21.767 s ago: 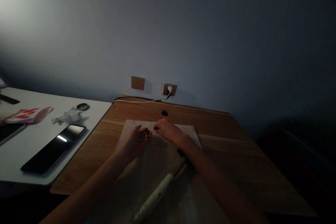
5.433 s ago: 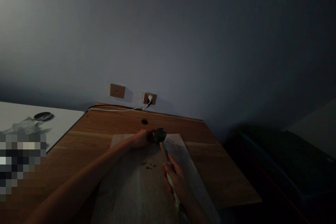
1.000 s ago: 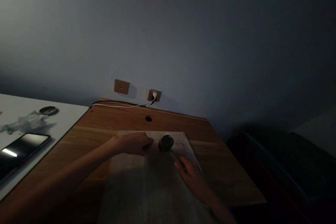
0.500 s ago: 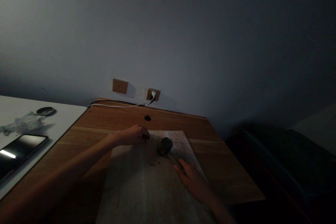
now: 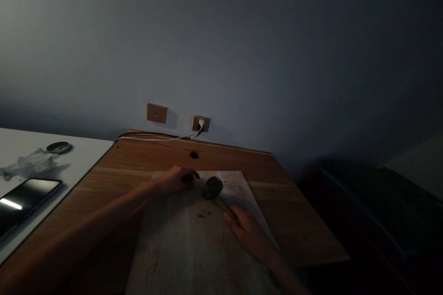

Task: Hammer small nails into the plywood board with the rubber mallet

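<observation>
My right hand (image 5: pixel 249 233) is wrapped round the handle (image 5: pixel 225 206) of a mallet, whose dark, thick head (image 5: pixel 212 188) is held over the far part of a pale wooden board (image 5: pixel 187 253). Left of the mallet head, my left hand (image 5: pixel 176 179) is at the board's far left edge with its fingers curled in a pinch. Whatever those fingers hold, if anything, is too dark and small to make out. A few small thin pieces, perhaps nails (image 5: pixel 204 214), lie on the board just nearer than the mallet head.
The board lies on a brown wooden table (image 5: pixel 294 212) against the wall. Cables run along its back edge to a socket (image 5: pixel 201 123). On a white table (image 5: pixel 86 147) at the left are a phone (image 5: pixel 31 198), crumpled clear plastic (image 5: pixel 32 163) and a dark round object (image 5: pixel 58 147).
The mallet head has shifted slightly left and towards my left hand, and my right hand has moved a little left with it. My left hand stays nearly in place, fingers still curled.
</observation>
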